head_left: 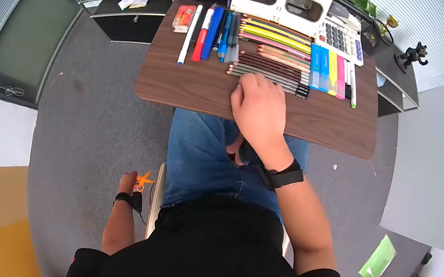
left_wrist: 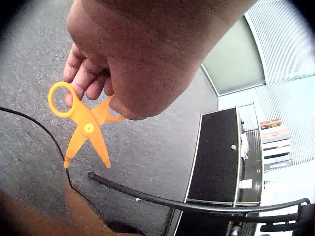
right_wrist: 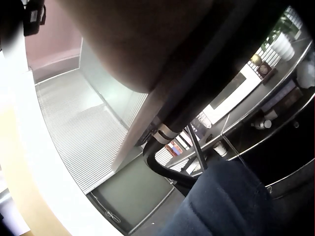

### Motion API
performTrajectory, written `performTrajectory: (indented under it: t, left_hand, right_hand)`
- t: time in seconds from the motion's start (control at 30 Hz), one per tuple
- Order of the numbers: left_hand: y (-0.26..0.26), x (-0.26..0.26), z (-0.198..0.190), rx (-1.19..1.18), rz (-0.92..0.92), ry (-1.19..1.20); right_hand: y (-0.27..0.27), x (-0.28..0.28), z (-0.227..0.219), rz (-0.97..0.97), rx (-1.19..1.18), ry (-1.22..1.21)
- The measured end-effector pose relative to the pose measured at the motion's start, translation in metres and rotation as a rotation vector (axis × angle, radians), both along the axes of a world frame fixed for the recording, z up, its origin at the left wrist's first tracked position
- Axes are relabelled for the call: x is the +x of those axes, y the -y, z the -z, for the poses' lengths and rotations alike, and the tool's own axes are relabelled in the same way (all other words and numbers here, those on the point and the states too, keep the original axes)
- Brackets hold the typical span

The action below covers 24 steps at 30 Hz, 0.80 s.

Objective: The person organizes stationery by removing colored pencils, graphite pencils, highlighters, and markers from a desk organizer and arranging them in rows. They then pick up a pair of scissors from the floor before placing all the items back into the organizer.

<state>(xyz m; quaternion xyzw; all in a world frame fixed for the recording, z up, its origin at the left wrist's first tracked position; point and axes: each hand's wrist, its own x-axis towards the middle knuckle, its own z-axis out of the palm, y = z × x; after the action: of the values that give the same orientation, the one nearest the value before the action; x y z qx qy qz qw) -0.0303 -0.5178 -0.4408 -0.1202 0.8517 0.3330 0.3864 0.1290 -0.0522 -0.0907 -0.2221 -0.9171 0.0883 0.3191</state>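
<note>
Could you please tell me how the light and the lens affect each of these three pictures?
Head view: walls curved by the lens, black corners, desk clearly lit; left wrist view: grainy, left hand shaded, orange scissors standing out; right wrist view: left side washed out to white, trouser leg dark.

head cam bright, fisheye w/ dark corners; l wrist grainy; r wrist overexp. at left.

The left hand (head_left: pixel 128 182) hangs at the head view's lower left, fingers curled; the right hand (head_left: pixel 261 108) lies near upper centre, back upward.
</note>
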Motion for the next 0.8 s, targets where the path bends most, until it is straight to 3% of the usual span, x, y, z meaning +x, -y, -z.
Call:
performTrajectory:
  t: [0.1,0.2,0.37,0.5,0.7,0.8]
  left_hand:
    - [-0.018,-0.007,-0.004,0.013,-0.062,0.014]
    - [-0.016,-0.021,0.027,-0.045,0.016,-0.031]
    - [-0.048,-0.015,-0.007,-0.035,-0.059,0.032]
    - [-0.065,-0.012,-0.034,-0.001,-0.007,0.03]
    - [-0.067,-0.001,-0.044,-0.023,0.019,0.019]
    - [-0.066,-0.003,-0.046,0.143,-0.012,0.108]
  right_hand:
    - [0.0,0.001,-0.002,-0.006,0.026,-0.025]
    - [0.0,0.002,-0.009,-0.009,-0.003,0.023]
    - [0.002,0.005,-0.012,-0.03,-0.037,-0.019]
    - [0.003,0.006,-0.012,-0.03,-0.044,-0.041]
    - [0.003,0.008,-0.014,-0.029,-0.063,0.022]
    - [0.0,0.01,-0.011,-0.039,-0.06,0.012]
